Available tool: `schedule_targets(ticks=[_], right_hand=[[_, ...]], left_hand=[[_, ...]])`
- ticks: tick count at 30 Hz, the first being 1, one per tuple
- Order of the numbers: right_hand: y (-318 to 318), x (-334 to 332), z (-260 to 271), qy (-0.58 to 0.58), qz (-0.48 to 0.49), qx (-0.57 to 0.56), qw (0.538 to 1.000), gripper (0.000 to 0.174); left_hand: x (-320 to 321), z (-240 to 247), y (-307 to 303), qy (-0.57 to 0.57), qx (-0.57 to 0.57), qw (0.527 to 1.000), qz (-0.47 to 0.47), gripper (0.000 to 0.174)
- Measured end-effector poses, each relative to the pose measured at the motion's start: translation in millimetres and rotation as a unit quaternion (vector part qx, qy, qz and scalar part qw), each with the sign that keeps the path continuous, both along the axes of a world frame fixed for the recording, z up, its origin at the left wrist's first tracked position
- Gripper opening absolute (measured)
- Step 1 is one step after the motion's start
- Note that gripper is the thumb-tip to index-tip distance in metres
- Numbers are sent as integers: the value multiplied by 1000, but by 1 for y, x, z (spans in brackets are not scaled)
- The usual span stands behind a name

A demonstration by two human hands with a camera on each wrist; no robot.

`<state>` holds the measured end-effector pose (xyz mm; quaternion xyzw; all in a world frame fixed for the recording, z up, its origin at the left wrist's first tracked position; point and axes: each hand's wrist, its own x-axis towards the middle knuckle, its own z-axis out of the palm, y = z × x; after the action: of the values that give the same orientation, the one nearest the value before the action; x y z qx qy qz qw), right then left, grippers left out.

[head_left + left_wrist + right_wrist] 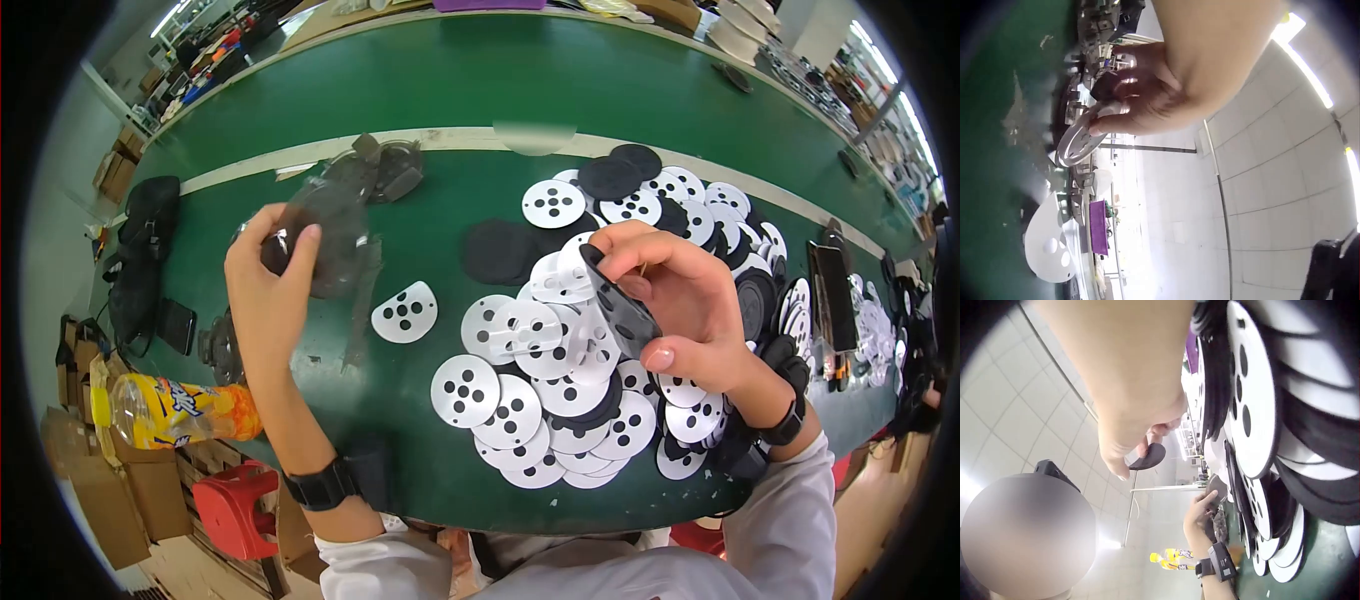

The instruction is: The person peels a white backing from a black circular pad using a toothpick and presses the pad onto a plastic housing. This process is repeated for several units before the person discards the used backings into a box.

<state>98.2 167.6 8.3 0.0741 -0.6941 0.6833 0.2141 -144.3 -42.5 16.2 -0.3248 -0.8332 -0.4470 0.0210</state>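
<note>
My left hand (268, 280) pinches a thin, see-through grey round disc (342, 240) between thumb and fingers, over the left side of the table. In the left wrist view this clear disc (1079, 142) shows small holes. With thumb and fingers my right hand (695, 295) holds a dark disc with holes (628, 318) by its edges, tilted above a pile. That pile is made of white discs with dark round holes (465, 390), mixed with black discs (610, 178). A lone white disc with one straight edge (405, 312) lies between the hands.
Dark translucent pieces (385, 172) lie at the back left of the green table (330, 440). Black pads (497, 250) sit left of the pile. A yellow-labelled bottle (185, 410), a phone (177, 326) and a black bag (140, 270) are at far left. A red stool (228, 510) stands below.
</note>
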Motion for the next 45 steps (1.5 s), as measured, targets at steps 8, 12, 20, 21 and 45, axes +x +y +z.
schedule_targets(ticks=[8,12,20,21,45], right_hand=[[-7,2,3,-21,-9,20,1000,41],[-11,3,7,-57,-44,5,997,38],[-9,2,2,-12,-205,207,957,42],[-10,3,4,-14,-205,207,957,42],[-7,6,13,-19,-258,389,884,40]], left_hand=[[106,1,47,-267,209,915,-220,23],[118,-3,45,-352,283,849,-273,29],[127,-11,49,-247,232,884,-321,30],[128,-12,49,-242,232,881,-335,31],[135,-24,55,-383,280,804,-357,39]])
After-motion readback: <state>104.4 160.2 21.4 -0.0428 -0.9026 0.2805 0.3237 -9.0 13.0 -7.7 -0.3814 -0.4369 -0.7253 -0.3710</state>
